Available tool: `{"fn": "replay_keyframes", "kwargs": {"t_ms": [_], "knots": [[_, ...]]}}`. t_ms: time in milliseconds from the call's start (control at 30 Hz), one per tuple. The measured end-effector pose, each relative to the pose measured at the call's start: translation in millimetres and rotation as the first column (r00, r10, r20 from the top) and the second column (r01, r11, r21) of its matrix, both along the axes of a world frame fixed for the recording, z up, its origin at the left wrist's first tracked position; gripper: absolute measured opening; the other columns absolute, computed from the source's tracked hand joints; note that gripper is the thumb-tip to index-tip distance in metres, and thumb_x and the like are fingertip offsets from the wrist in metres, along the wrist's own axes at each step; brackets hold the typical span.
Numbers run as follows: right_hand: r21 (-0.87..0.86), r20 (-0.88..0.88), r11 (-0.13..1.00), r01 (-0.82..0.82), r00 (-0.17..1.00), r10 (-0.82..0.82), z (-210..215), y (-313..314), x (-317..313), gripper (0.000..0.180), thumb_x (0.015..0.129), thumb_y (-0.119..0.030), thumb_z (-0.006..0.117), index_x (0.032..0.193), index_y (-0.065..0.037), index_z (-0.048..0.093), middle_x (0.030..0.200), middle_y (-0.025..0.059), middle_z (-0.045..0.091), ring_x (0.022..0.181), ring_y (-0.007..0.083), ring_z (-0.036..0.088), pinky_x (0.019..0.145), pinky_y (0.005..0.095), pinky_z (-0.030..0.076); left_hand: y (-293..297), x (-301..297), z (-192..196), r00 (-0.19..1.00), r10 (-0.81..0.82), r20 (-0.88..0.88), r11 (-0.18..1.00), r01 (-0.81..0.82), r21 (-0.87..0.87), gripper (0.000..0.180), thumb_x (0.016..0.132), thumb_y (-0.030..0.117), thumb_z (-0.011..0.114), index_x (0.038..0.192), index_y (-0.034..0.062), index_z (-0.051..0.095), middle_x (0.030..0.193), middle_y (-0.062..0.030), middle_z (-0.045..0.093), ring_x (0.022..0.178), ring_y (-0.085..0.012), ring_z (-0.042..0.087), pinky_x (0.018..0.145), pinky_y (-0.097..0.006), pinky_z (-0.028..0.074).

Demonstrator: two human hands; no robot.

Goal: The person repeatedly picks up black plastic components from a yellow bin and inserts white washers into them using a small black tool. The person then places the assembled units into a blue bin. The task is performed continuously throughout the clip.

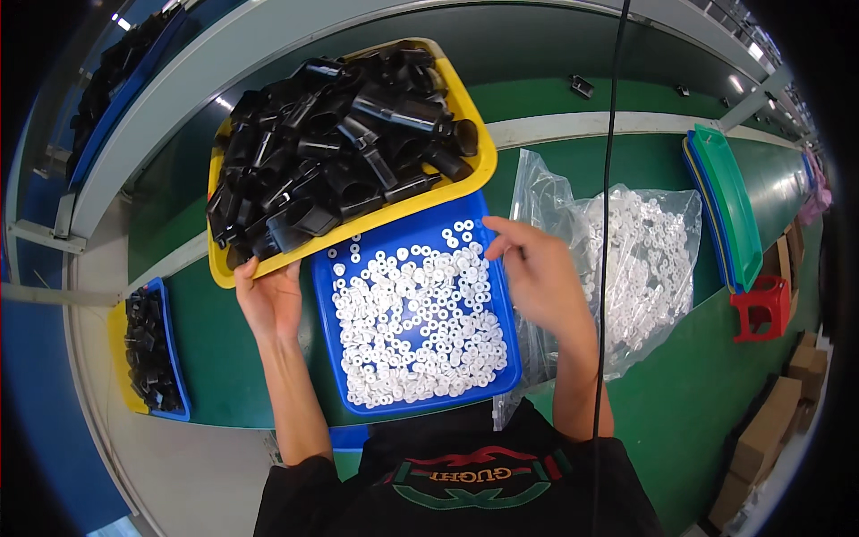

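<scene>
A yellow tray (488, 166) heaped with black plastic housings (358, 143) sits at an angle over the far end of a blue tray (327, 358). My left hand (276, 300) grips the yellow tray's near left corner, thumb on the rim and the other fingers partly hidden beneath. White ring-shaped washers (420, 367) fill much of the blue tray, densest at its near side. Beside that tray's far right corner is my right hand (537, 273), its index finger stretched toward the rim and the others loosely bent. I see nothing held in it; contact with the rim is unclear.
A clear plastic bag (644, 268) of white washers lies right of the blue tray. A black cable (608, 179) hangs in front. Stacked trays (729, 206) and a red stool (762, 307) are farther right. Another tray of black parts (170, 358) is at left.
</scene>
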State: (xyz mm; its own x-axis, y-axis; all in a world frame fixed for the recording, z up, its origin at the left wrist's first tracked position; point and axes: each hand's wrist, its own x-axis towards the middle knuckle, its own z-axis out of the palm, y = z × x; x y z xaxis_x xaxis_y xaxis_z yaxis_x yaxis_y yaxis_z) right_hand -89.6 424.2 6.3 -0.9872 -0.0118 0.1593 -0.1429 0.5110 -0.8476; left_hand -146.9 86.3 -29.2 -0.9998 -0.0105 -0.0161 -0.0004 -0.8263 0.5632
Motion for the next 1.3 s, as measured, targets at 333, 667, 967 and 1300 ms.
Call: {"fn": "replay_keyframes", "kwargs": {"t_ms": [333, 667, 967, 1300], "knots": [[0.568, -0.22, 0.791, -0.227, 0.884, 0.411, -44, -111, -44, 0.04, 0.082, -0.004, 0.053, 0.12, 0.009, 0.057, 0.124, 0.0269, 0.057, 0.122, 0.0364, 0.053, 0.102, 0.0416, 0.042, 23, -2, -18, 0.994, 0.035, 0.1, 0.999, -0.037, 0.02, 0.04, 0.09, 0.016, 0.048, 0.127, 0.0001, 0.053, 0.126, -0.0151, 0.061, 0.117, -0.0297, 0.059, 0.105, -0.045, 0.046], [0.625, -0.113, 0.616, -0.48, 0.725, 0.68, -29, -140, 3, 0.035, 0.082, -0.007, 0.055, 0.11, 0.013, 0.061, 0.121, 0.0273, 0.06, 0.113, 0.035, 0.06, 0.095, 0.0406, 0.048, 22, 7, -18, 0.992, 0.01, 0.129, 0.998, -0.018, 0.063, 0.039, 0.09, 0.019, 0.047, 0.123, -0.0014, 0.054, 0.121, -0.0163, 0.064, 0.112, -0.0306, 0.062, 0.103, -0.045, 0.048], [0.714, -0.101, 0.617, -0.331, 0.823, 0.558, -44, -162, -49, 0.033, 0.079, -0.001, 0.054, 0.108, 0.013, 0.06, 0.115, 0.0239, 0.061, 0.111, 0.0359, 0.059, 0.097, 0.0427, 0.046, 22, 8, -18, 0.99, 0.012, 0.142, 1.0, -0.013, 0.011, 0.039, 0.09, 0.019, 0.049, 0.123, -0.0018, 0.052, 0.124, -0.0172, 0.062, 0.116, -0.0316, 0.06, 0.105, -0.045, 0.046], [0.705, -0.041, 0.626, -0.335, 0.861, 0.507, -12, -115, -3, 0.046, 0.08, -0.003, 0.054, 0.125, 0.009, 0.054, 0.133, 0.0301, 0.05, 0.127, 0.043, 0.048, 0.105, 0.0494, 0.04, 14, 8, -31, 0.983, 0.013, 0.181, 1.0, -0.017, 0.021, 0.038, 0.091, 0.02, 0.046, 0.12, -0.0029, 0.054, 0.12, -0.0191, 0.063, 0.111, -0.0316, 0.062, 0.104, -0.046, 0.046]]}}
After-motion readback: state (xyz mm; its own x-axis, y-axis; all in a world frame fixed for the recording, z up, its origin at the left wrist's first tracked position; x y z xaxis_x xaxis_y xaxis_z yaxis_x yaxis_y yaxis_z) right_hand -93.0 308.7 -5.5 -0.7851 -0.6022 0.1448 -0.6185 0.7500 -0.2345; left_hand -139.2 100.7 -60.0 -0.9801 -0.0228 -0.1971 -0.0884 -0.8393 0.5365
